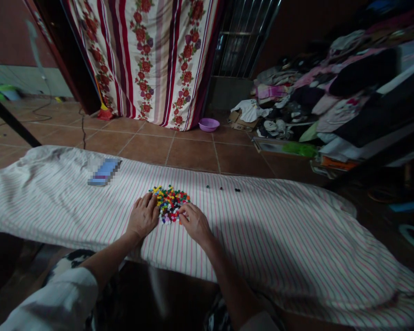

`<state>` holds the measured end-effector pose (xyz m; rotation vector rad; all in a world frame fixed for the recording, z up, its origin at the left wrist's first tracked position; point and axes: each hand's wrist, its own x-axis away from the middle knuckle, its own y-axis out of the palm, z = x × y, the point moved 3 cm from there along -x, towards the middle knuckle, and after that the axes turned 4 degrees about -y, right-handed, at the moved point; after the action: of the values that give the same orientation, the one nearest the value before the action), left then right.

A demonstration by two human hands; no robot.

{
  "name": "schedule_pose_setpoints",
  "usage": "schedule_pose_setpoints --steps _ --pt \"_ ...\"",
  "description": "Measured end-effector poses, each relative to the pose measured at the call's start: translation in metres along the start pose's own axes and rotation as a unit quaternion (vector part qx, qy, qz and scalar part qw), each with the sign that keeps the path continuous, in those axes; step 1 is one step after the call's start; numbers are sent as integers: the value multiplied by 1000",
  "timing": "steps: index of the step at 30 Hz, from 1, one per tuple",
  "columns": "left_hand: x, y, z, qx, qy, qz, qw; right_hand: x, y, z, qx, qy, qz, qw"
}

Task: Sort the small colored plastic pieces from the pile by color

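A heap of small multicoloured beads (170, 201) lies on a striped cloth (262, 234) that covers a long board in front of me. My left hand (144, 215) rests flat on the cloth against the heap's left edge, fingers stretched out. My right hand (194, 222) sits at the heap's lower right edge with its fingers curled down onto the beads; I cannot make out whether it pinches one. A few dark beads (221, 188) lie apart on the cloth, further back and to the right.
A blurred blue flat object (104, 172) lies on the cloth at the left. Beyond the board is a tiled floor with a purple bowl (209, 124), a floral curtain (152, 55) and a pile of clothes (317, 92) at the right.
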<state>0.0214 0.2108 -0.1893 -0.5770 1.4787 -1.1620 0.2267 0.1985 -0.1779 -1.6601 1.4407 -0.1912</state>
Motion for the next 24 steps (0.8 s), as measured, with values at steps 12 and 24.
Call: schedule_pose_setpoints --steps 12,24 --pt "0 -1 0 7 8 14 1000 1 4 1 -15 45 12 999" --pt "1 0 -1 -19 43 20 999 -1 -3 7 -16 120 20 992"
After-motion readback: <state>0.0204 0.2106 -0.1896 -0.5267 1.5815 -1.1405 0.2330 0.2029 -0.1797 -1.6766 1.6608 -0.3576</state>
